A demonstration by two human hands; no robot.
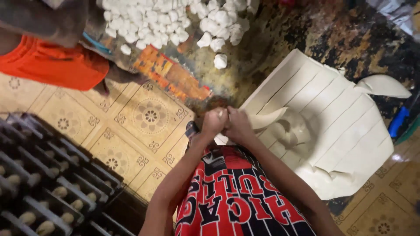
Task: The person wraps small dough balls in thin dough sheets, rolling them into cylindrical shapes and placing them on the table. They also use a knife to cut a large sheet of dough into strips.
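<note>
Both hands met above the table edge: the left hand [214, 122] and the right hand [238, 126] had their fingers closed together on a dough strip [267, 119]. The strip ran to the right, toward the cut dough sheet [332, 126], so the right hand was nearer to it.

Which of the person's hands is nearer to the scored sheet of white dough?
Right. The right hand is pressed against the left, next to the dough sheet's near edge; the left hand sits on its far side, toward the patterned floor.
</note>
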